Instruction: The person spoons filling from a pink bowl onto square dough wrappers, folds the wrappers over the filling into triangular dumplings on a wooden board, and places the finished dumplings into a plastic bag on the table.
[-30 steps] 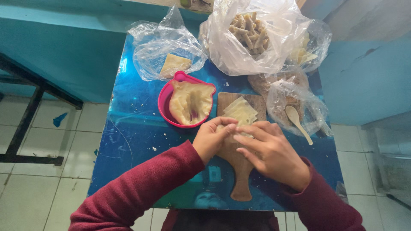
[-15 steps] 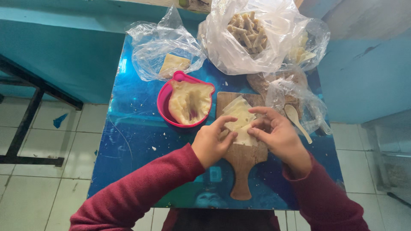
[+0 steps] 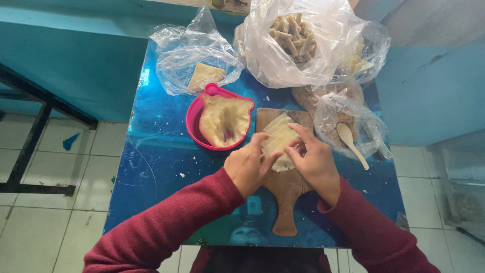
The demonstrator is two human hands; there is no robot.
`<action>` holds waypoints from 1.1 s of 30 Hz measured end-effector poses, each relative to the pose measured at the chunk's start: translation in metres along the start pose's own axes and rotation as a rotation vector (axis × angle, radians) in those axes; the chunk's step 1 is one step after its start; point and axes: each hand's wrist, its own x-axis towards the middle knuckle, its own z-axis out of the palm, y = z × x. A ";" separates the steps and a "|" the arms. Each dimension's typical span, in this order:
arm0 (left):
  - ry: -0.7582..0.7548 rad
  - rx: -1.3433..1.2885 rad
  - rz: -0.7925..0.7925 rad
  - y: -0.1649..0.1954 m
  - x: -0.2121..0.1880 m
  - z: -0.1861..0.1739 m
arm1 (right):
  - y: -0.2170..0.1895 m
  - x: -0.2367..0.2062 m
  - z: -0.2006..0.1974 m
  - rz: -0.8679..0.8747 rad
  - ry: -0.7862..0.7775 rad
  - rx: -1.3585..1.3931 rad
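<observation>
In the head view, two hands are working over one wooden cutting board (image 3: 285,187) that is lying near the front edge of a small blue table (image 3: 151,167), its handle pointing toward the person. The left hand (image 3: 247,167) and the right hand (image 3: 316,162) are both resting on one pale dough wrapper (image 3: 278,139) in the middle of the board; the fingers of each hand are curling inward and pinching the wrapper's near edge from either side, thumbs close together (whether any filling is lying inside cannot be told). Both sleeves are dark red. Just left of the board, one pink bowl (image 3: 194,119) is sitting with a sheet of pale dough draped inside it. Toward the far edge I am counting four clear plastic bags: one at the far left corner (image 3: 177,55) holding a single folded yellowish piece, one large one (image 3: 288,55) at the far middle filled with many rolled pieces, a smaller one (image 3: 369,45) behind it at the far right corner with pale pieces, and one (image 3: 343,116) just right of the board, its plastic partly hiding a brownish mass. One light spoon (image 3: 351,144) is lying at that last bag, near the right edge. Small crumbs are dotting the table top.
</observation>
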 end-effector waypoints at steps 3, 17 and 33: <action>0.059 -0.142 -0.027 -0.003 -0.001 -0.001 | 0.000 -0.001 0.002 -0.050 0.033 -0.068; -0.056 -1.214 -0.084 -0.019 0.003 0.021 | -0.003 -0.005 -0.011 0.381 -0.326 0.719; 0.022 -0.187 0.144 -0.009 -0.013 0.019 | -0.002 -0.007 -0.020 0.200 -0.208 -0.102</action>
